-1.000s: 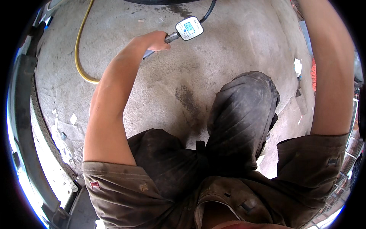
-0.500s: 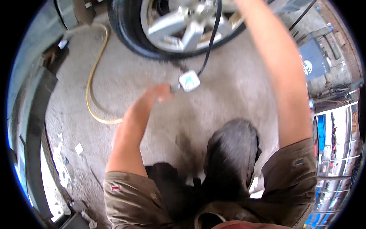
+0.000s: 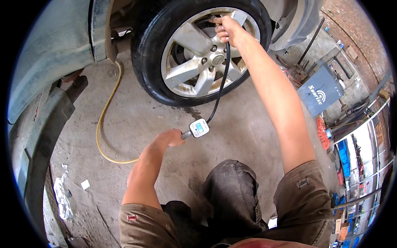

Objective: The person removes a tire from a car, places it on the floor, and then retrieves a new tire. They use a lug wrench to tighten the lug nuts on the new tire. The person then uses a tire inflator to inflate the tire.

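Observation:
My left hand (image 3: 173, 137) is closed around the grip of a digital tire inflator gauge (image 3: 199, 128), a white square head with a small lit screen. A black hose (image 3: 222, 84) rises from the gauge to my right hand (image 3: 228, 29). The right fingers are closed on the hose's end, at the upper part of the silver alloy wheel (image 3: 194, 39). Whether that end sits on the valve is hidden by the fingers. A black tire (image 3: 149, 78) surrounds the wheel, which is on the vehicle. From beneath my left forearm a yellow air hose (image 3: 100, 122) curves away.
The vehicle's body panel (image 3: 62, 29) and a dark metal arm (image 3: 45, 128) stand at the left. At the right are a blue-grey box-shaped machine (image 3: 320, 91), an orange coiled hose (image 3: 322, 133) and a crowded rack (image 3: 359, 161). Crumpled plastic (image 3: 63, 196) lies at lower left.
The view has shifted, so the wheel, gauge and left hand sit lower in the picture. My right hand, previously beyond the upper edge, now shows at the wheel. The left hand still holds the gauge.

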Action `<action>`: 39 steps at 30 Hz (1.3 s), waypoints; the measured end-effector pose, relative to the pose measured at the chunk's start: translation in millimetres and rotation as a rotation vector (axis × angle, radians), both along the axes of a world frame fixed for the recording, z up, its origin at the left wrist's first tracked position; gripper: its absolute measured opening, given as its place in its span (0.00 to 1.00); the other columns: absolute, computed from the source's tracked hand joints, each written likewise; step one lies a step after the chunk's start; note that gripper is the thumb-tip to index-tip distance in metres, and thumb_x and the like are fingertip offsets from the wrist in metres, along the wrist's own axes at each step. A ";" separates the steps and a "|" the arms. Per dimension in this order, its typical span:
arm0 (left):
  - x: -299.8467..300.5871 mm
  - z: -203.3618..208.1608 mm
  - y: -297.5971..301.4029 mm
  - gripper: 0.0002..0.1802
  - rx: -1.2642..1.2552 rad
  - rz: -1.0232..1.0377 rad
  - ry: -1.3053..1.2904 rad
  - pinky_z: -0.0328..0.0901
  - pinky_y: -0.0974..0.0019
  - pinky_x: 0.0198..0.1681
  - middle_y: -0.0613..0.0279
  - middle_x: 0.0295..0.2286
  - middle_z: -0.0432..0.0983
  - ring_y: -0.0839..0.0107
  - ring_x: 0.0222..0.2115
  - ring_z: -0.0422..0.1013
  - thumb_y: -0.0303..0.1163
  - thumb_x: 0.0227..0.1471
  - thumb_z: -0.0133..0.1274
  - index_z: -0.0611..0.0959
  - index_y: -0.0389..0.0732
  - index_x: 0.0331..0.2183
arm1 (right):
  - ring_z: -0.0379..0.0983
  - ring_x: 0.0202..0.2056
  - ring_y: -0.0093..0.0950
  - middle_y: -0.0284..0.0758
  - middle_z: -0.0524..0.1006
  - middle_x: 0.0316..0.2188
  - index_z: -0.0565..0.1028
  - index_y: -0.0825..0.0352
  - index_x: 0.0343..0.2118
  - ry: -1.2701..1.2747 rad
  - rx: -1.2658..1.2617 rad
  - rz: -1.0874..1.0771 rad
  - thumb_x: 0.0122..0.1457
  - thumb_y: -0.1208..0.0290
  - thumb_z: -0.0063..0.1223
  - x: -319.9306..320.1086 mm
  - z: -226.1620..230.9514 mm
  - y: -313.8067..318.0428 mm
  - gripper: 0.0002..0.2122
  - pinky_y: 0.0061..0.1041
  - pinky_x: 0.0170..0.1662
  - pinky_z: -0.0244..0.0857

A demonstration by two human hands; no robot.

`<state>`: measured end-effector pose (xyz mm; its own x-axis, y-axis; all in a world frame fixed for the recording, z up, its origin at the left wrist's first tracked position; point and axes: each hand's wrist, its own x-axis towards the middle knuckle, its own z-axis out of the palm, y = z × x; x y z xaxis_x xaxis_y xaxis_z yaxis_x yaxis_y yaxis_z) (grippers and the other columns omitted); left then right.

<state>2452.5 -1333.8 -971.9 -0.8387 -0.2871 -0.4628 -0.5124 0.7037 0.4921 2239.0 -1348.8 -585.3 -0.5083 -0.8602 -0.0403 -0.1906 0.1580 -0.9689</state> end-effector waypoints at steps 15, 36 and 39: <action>-2.2 -10.0 -2.8 0.19 -0.030 -0.049 0.055 0.73 0.53 0.37 0.51 0.24 0.82 0.55 0.29 0.80 0.44 0.51 0.54 0.86 0.36 0.28 | 0.43 0.14 0.13 0.18 0.51 0.16 0.73 0.60 0.49 -0.058 -0.019 0.018 0.68 0.64 0.40 2.7 -0.8 1.0 0.12 0.18 0.16 0.37; -11.0 -7.2 -9.1 0.19 -0.015 -0.035 0.031 0.73 0.53 0.34 0.50 0.24 0.82 0.56 0.26 0.80 0.43 0.50 0.54 0.86 0.34 0.27 | 0.43 0.13 0.12 0.17 0.52 0.15 0.72 0.57 0.52 -0.038 -0.023 0.022 0.70 0.63 0.38 1.1 -2.1 0.6 0.13 0.16 0.15 0.38; -10.6 -7.9 -7.7 0.19 -0.011 -0.024 0.021 0.73 0.53 0.33 0.50 0.23 0.82 0.56 0.25 0.80 0.42 0.50 0.54 0.85 0.34 0.27 | 0.43 0.13 0.12 0.17 0.51 0.15 0.72 0.58 0.52 -0.046 -0.027 0.004 0.69 0.64 0.38 5.3 -3.3 -0.2 0.14 0.16 0.16 0.38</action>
